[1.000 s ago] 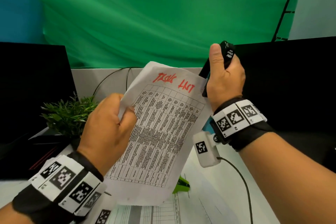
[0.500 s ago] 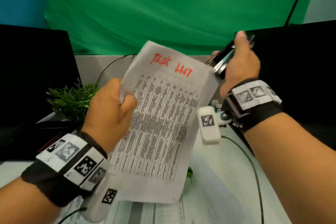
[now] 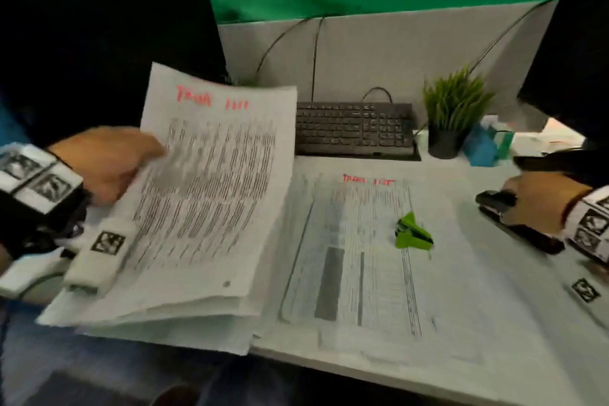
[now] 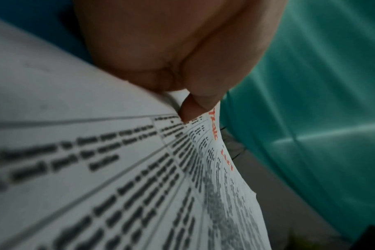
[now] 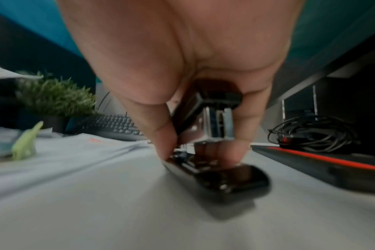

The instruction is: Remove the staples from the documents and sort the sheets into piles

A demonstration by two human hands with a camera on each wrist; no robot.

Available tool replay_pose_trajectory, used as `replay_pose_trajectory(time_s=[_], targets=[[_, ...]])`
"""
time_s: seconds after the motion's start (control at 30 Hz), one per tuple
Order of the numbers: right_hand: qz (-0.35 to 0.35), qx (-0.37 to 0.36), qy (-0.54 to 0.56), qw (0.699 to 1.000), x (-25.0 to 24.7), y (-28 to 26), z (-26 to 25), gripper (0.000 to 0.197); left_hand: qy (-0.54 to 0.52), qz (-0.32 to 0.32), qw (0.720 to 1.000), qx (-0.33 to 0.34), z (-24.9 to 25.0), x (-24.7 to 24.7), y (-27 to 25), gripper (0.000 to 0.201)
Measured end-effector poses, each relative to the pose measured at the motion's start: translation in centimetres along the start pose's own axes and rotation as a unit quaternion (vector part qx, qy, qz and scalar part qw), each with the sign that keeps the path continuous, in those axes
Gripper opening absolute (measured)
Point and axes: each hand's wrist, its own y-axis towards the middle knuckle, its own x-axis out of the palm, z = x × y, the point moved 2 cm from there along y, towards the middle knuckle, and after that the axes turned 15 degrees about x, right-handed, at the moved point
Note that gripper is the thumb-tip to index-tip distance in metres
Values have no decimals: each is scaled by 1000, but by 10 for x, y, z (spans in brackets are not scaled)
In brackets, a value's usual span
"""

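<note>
Left hand [image 3: 105,168] pinches the white printed, red-headed document [image 3: 211,194] above the white desk's [image 3: 514,333] left front edge; right hand [image 3: 540,201] grips the black stapler [image 3: 514,224] at its right edge.

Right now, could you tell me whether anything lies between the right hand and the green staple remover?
Nothing visible does. The right hand grips a black stapler at the desk's right; the green staple remover lies to its left on a printed sheet, with only flat paper between them.
</note>
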Motion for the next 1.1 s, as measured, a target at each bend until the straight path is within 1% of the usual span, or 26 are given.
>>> replay_pose_trajectory(time_s=[0.07, 0.1, 0.17, 0.23, 0.3, 0.33, 0.37, 0.4, 0.43, 0.47, 0.5, 0.53, 0.57, 0.6, 0.63, 0.67, 0.7, 0.73, 0.77, 0.83, 0.9, 0.93, 0.97, 1.0, 1.07, 1.1], targets=[[-9, -14, -18, 1000, 6, -6, -1, 27, 33, -4, 999, -20, -30, 12, -5, 21], [-15, -16, -28, 999, 7, -7, 0, 33, 48, -16, 998, -29, -44, 18, -5, 22], [-20, -3, -32, 999, 2, -10, -1, 53, 94, -24, 995, -34, -60, 30, -3, 18], [23, 6, 5, 1000, -15, -20, -6, 66, 157, -48, 986, -18, -66, 34, 6, 15], [88, -25, 94, 991, -33, -33, -18, 63, 244, -88, 966, 5, -66, 36, 15, 18], [98, -53, 139, 984, -40, -41, -28, 60, 271, -102, 957, 6, -63, 39, 16, 18], [82, -86, 168, 979, -45, -51, -40, 58, 293, -110, 950, 9, -60, 40, 18, 19], [50, -124, 177, 975, -46, -61, -54, 61, 326, -112, 938, 22, -54, 44, 17, 25], [12, -161, 164, 973, -44, -71, -68, 66, 374, -99, 921, 34, -48, 47, 17, 35], [-25, -191, 135, 972, -40, -78, -82, 72, 429, -74, 898, 64, -38, 51, 12, 44], [-57, -211, 96, 971, -33, -84, -93, 76, 465, -52, 877, 113, -25, 59, 4, 47], [-78, -225, 59, 970, -26, -87, -102, 75, 475, -48, 862, 168, -13, 70, -4, 46], [-80, -239, 32, 967, -20, -87, -109, 65, 474, -73, 850, 218, -1, 84, -15, 42], [-70, -252, 14, 965, -16, -86, -113, 51, 467, -122, 843, 238, 11, 101, -28, 35], [-55, -259, 10, 964, -16, -85, -114, 37, 454, -181, 841, 233, 21, 122, -40, 30], [-41, -260, 14, 965, -17, -84, -112, 29, 433, -239, 843, 210, 27, 142, -50, 31], [-30, -260, 27, 965, -19, -83, -108, 27, 415, -295, 842, 182, 29, 162, -56, 34], [-27, -253, 48, 966, -22, -81, -103, 31, 401, -335, 837, 160, 32, 182, -63, 37], [-29, -241, 75, 967, -25, -80, -97, 37, 393, -350, 837, 150, 31, 196, -64, 38], [-49, -231, 92, 967, -26, -84, -87, 41, 387, -309, 857, 143, 30, 215, -64, 33], [-84, -241, 43, 966, -18, -89, -82, 36, 376, -278, 872, 142, 31, 224, -65, 27], [-97, -245, 30, 964, -13, -91, -80, 36, 367, -270, 879, 143, 32, 226, -66, 30], [-101, -248, 32, 963, -10, -93, -79, 36, 348, -257, 890, 144, 32, 227, -63, 34], [-100, -249, 40, 962, -9, -92, -78, 37, 325, -244, 902, 148, 34, 227, -60, 32], [-96, -249, 56, 962, -9, -91, -77, 38, 269, -223, 925, 149, 34, 227, -54, 21], [-99, -248, 62, 962, -9, -90, -76, 38, 230, -213, 938, 148, 35, 226, -53, 26]])
